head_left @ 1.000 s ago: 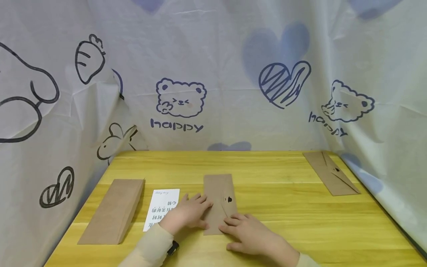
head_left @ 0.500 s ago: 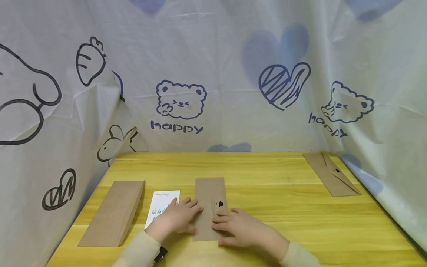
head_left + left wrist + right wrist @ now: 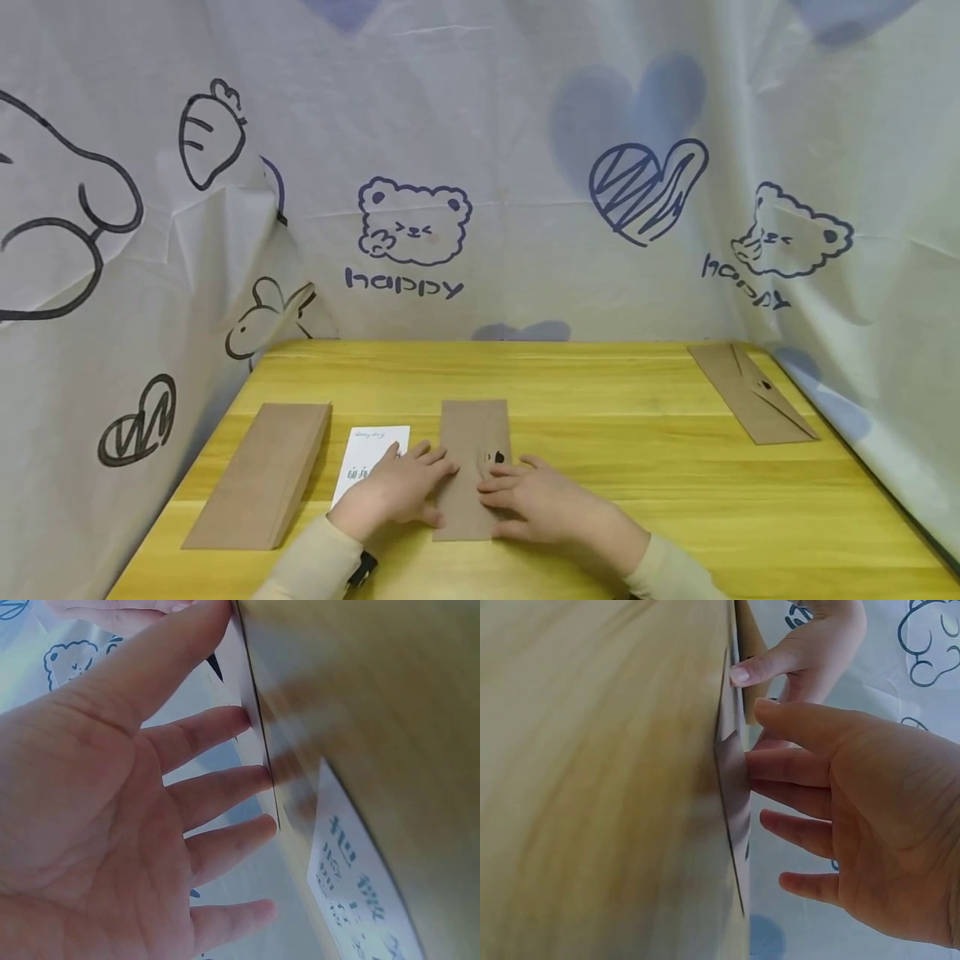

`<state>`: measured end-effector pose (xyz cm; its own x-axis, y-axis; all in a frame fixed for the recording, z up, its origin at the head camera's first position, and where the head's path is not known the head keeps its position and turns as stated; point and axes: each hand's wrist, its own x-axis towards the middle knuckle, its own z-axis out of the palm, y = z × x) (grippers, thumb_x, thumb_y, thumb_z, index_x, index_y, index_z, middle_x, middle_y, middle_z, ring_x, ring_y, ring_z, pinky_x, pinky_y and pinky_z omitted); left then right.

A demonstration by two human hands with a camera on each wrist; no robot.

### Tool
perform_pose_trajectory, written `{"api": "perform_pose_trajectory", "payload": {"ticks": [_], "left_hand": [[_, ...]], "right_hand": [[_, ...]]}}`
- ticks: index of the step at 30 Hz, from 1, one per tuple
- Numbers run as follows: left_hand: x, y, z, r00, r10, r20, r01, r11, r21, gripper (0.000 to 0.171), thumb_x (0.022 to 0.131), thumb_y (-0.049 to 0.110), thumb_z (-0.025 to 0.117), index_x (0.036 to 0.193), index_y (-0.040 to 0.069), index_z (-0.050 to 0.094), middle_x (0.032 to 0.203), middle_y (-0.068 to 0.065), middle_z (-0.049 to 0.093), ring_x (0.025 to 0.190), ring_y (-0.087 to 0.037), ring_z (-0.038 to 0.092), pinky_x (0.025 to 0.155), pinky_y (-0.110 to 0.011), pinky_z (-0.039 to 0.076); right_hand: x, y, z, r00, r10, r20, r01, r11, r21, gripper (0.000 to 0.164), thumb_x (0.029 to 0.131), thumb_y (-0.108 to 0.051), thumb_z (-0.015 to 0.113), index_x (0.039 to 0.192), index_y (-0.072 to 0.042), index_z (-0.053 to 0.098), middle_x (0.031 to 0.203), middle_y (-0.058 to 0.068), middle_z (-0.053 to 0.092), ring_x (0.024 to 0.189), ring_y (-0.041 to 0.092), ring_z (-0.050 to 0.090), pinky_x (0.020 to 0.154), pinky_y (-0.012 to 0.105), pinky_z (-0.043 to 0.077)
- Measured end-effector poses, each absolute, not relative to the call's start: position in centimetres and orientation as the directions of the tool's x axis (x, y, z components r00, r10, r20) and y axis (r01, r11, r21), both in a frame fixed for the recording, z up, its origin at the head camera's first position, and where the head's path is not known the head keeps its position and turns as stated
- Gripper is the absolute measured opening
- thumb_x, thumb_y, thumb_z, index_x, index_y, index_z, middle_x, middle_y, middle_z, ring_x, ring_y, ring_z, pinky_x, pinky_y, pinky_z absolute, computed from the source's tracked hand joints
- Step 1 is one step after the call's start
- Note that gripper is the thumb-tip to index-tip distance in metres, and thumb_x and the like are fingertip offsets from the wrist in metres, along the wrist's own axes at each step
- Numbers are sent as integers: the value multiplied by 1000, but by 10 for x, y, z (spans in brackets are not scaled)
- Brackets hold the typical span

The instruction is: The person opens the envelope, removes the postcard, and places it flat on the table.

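Five digits of my left hand [image 3: 393, 492] are extending loosely, clasping nothing, some tips touching the left edge of the brown envelope [image 3: 472, 433], which is lying between my hands. My right hand [image 3: 551, 504] is resting straight fingers along its right side, likewise clasping nothing. For steadiness, I should be pressing lightly and evenly. My left hand is hiding much of the white card [image 3: 367, 454]; my right fingers are covering some of the envelope.
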<state>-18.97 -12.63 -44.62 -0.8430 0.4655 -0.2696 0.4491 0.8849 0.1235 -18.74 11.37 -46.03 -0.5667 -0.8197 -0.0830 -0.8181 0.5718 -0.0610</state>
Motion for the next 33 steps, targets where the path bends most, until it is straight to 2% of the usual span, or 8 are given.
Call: {"api": "perform_pose_trajectory", "payload": {"ticks": [8, 18, 25, 33], "left_hand": [[-190, -125, -446, -845, 463, -267, 445, 886, 128, 75, 76, 52, 76, 141, 23, 52, 154, -5, 42, 144, -33, 35, 113, -66, 25], [-191, -127, -446, -840, 477, -258, 451, 879, 155, 74, 75, 49, 77, 140, 22, 52, 154, -7, 42, 144, -35, 34, 113, -67, 24], [-190, -130, -448, -840, 478, -257, 449, 878, 166, 74, 76, 49, 76, 140, 22, 52, 155, -7, 40, 145, -35, 33, 114, -66, 23], [-191, -128, -448, -837, 495, -232, 465, 868, 175, 74, 75, 47, 78, 139, 20, 54, 153, -9, 43, 144, -36, 35, 113, -67, 24]], "right_hand": [[-181, 124, -446, -593, -803, -52, -799, 596, -78, 48, 95, -47, 55, 135, -20, 60, 143, -6, 55, 142, 20, 40, 109, 59, 37], [-186, 156, -443, -693, -719, 41, -720, 694, 1, 41, 93, -42, 60, 125, -17, 67, 138, 1, 60, 138, 28, 46, 109, 62, 35], [-203, 168, -454, -728, -685, -21, -679, 725, -117, 48, 93, -40, 62, 133, -13, 61, 140, 7, 58, 136, 30, 48, 108, 64, 35], [-209, 172, -464, -724, -688, -46, -670, 718, -187, 50, 96, -37, 59, 139, -13, 56, 144, 11, 54, 132, 29, 52, 105, 61, 40]]}}
